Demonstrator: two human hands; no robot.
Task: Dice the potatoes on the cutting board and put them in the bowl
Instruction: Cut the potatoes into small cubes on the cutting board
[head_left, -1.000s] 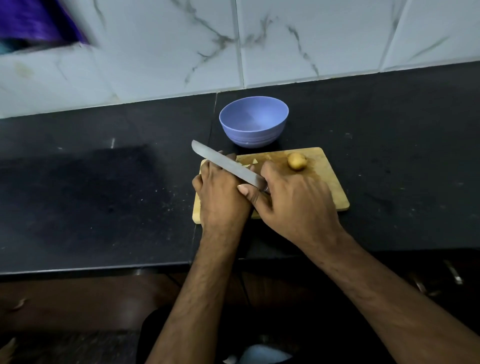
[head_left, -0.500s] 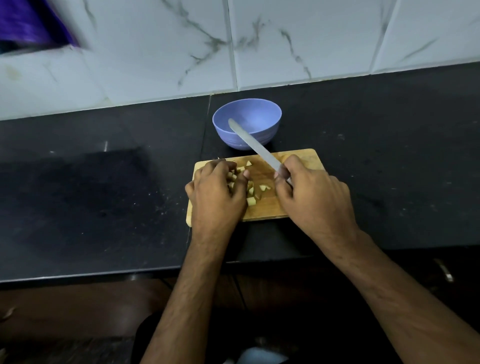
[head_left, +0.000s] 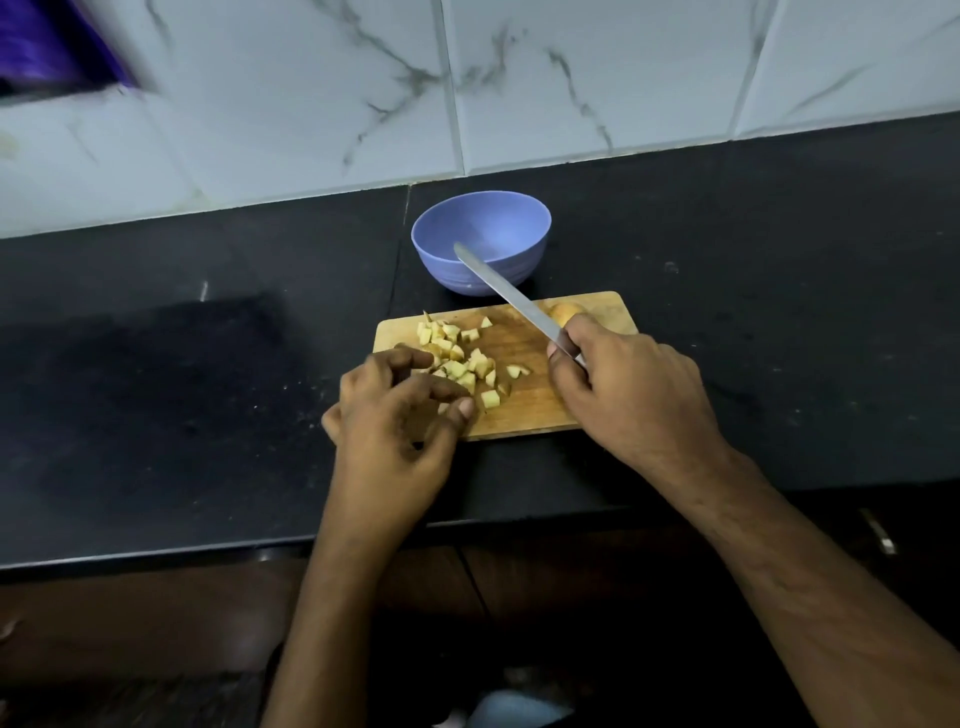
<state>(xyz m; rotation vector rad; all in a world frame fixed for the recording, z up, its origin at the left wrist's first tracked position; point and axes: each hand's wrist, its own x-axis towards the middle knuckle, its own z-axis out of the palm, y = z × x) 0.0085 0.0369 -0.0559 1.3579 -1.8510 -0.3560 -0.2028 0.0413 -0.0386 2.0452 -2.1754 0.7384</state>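
lying cubed on cutting board: pale potato dice.

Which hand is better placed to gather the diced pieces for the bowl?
The left hand, probably: it holds nothing and its curled fingers already touch the dice. The right hand grips the knife, blade tip over the bowl.

On the tabletop I see the cutting board just in front of the bowl, diced potato pieces on its left half, a whole potato at its far right, and the knife slanting from board to bowl.
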